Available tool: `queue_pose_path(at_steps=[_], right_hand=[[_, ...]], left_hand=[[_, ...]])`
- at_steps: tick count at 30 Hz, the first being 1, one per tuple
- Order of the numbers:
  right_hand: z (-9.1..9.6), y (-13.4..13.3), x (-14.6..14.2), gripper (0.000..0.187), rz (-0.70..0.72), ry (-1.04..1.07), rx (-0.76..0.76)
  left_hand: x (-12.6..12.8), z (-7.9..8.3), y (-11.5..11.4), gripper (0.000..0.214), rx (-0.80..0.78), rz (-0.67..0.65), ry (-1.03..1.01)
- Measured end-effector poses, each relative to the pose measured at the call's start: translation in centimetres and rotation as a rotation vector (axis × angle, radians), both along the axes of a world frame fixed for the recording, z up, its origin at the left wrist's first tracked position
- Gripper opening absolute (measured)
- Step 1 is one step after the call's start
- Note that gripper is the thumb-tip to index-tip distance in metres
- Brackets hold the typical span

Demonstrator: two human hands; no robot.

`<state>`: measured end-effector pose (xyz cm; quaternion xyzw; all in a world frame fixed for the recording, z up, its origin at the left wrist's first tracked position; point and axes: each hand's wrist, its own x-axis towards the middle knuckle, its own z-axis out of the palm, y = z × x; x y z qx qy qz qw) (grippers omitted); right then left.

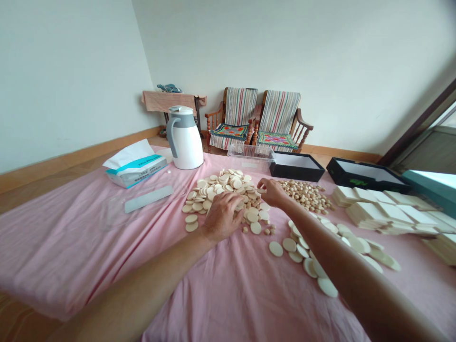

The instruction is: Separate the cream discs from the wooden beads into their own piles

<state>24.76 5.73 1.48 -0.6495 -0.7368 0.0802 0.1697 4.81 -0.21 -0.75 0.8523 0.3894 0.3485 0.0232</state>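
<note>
My left hand (223, 214) rests palm down at the near edge of a heap of round pale wooden discs (206, 192). Its thumb stands apart from the fingers, and the fingertips are partly hidden among the discs. To the right of that heap is my right hand (273, 192), with thumb and fingers pinched together. Something small and pale shows at its fingertips, too small to name surely. Beyond and right of this hand lies a pile of small wooden beads (308, 194). A few stray beads (270, 231) sit by a loose disc (255, 228) in front.
More discs (302, 251) spread under my right forearm. Stacked square wooden pieces (388, 213) stand at right, before a black box (366, 175). Another black tray (297, 166) and a clear plastic container (251, 156) are behind. A thermos jug (190, 145) and a tissue pack (137, 168) stand left on the pink cloth (228, 294).
</note>
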Motion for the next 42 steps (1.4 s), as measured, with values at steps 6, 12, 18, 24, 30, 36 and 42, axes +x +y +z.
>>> queue_pose_path(at_steps=[6,12,18,24,30,36,42], right_hand=[[2.6,-0.6,-1.0,0.029,0.156,0.160,0.045],[1.2,-1.4,-0.4,0.014,0.067,-0.059,-0.007],[-0.8,-1.6,-1.0,0.021,-0.002,-0.134,-0.007],[-0.7,-2.1,0.3,0.015,-0.055,-0.118,0.032],[0.6,-2.2,6.1,0.020,-0.280,-0.139,0.130],[0.9,-3.0,6.1,0.027,-0.230,-0.132,0.170],[-0.6,-2.8,0.9,0.021,0.072,-0.071,0.090]], left_hand=[[0.0,0.6,-0.4,0.053,0.069,0.052,-0.045],[0.0,0.3,-0.2,0.036,0.034,0.039,0.001],[0.0,0.2,-0.1,0.024,0.026,0.035,0.011],[-0.2,0.7,-0.1,0.021,0.056,0.086,0.004],[-0.7,0.8,0.5,0.016,0.061,0.122,-0.040],[-0.7,0.1,1.0,0.016,0.017,0.130,-0.102],[-1.1,0.1,1.5,0.015,-0.003,0.170,-0.206]])
